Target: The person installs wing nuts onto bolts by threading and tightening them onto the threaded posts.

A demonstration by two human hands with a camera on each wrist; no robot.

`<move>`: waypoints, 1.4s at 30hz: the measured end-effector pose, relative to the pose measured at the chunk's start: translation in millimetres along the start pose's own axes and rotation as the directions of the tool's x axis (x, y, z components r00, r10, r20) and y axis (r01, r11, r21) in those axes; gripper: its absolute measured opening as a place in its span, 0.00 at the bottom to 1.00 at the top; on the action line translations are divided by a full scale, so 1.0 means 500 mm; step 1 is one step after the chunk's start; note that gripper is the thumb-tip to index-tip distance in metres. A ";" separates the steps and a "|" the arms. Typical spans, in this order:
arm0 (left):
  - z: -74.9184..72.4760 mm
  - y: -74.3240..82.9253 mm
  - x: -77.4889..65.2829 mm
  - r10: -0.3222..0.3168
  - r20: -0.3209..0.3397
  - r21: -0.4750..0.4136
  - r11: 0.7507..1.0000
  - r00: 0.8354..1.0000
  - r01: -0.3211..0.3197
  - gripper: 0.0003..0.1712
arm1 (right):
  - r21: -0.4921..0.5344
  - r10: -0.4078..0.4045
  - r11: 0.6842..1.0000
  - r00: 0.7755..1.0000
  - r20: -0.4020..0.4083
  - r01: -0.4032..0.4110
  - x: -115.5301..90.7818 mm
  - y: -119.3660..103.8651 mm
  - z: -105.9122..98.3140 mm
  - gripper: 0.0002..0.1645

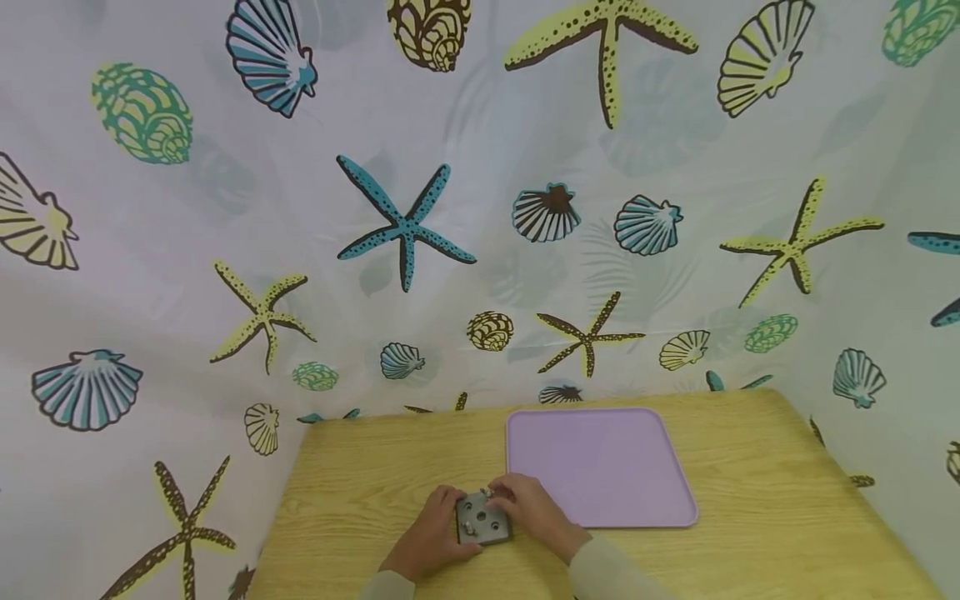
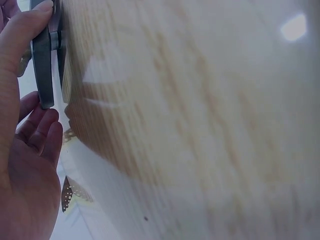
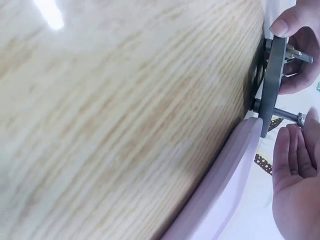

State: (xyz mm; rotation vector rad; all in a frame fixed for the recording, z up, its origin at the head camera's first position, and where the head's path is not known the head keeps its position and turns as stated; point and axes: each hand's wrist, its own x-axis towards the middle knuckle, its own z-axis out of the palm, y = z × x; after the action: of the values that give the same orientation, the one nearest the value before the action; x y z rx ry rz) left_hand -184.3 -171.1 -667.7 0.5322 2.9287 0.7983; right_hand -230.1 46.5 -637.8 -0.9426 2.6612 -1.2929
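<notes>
A grey square metal plate (image 1: 488, 509) with round holes sits raised on bolt heads over the table. My left hand (image 1: 433, 533) grips its left side, thumb on the near edge and fingers at the far edge. Two threaded bolts pass up through it at opposite corners. The near-left one carries a wing nut (image 1: 468, 528), low on its thread. At the far corner, my right hand (image 1: 534, 508) pinches a small metal nut (image 3: 301, 119) at the tip of the other bolt (image 3: 284, 114). Its fingers partly hide that nut.
A lilac tray (image 1: 592, 467) lies just right of the plate, its rim (image 3: 240, 145) close to the plate's edge. The wood-grain table (image 1: 375, 467) extends on both sides. A shell-and-starfish patterned curtain (image 1: 480, 275) surrounds the back and sides.
</notes>
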 end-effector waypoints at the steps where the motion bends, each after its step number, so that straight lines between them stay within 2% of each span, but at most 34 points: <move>1: 0.000 0.000 0.000 -0.001 0.001 -0.004 1.000 1.000 0.001 0.49 | 0.005 -0.004 1.000 1.000 -0.002 0.004 -0.001 0.001 0.001 0.14; 6: 0.002 -0.002 -0.002 0.004 -0.002 0.000 1.000 1.000 -0.004 0.48 | 0.029 -0.031 0.999 0.999 -0.013 0.031 -0.003 0.004 0.005 0.12; 14: -0.001 0.001 -0.004 0.004 -0.006 -0.017 1.000 1.000 -0.004 0.48 | 0.116 -0.006 0.993 0.999 0.034 0.002 0.001 0.004 -0.003 0.17; 21: -0.003 0.002 -0.004 0.005 -0.002 -0.039 0.999 1.000 -0.005 0.48 | 0.100 -0.020 0.995 1.000 -0.001 0.020 0.010 -0.002 -0.005 0.20; 25: -0.001 0.002 -0.003 0.001 0.005 -0.054 0.999 1.000 0.000 0.48 | 0.101 -0.013 0.995 1.000 -0.023 0.015 0.014 -0.001 0.000 0.18; 34: -0.001 -0.001 -0.002 0.005 -0.004 -0.039 0.999 1.000 -0.005 0.48 | 0.048 0.006 0.999 1.000 -0.026 -0.004 0.010 0.001 0.003 0.14; 42: 0.002 -0.005 -0.001 0.005 0.000 -0.035 0.999 1.000 -0.005 0.48 | 0.060 0.007 0.998 1.000 -0.015 -0.006 -0.005 0.004 0.005 0.12</move>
State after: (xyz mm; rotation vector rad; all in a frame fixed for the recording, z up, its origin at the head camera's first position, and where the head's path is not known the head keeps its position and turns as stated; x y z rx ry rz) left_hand -184.6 -172.9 -669.7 0.5369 2.9086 0.8476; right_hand -228.2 47.0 -641.4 -0.9198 2.6182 -1.3763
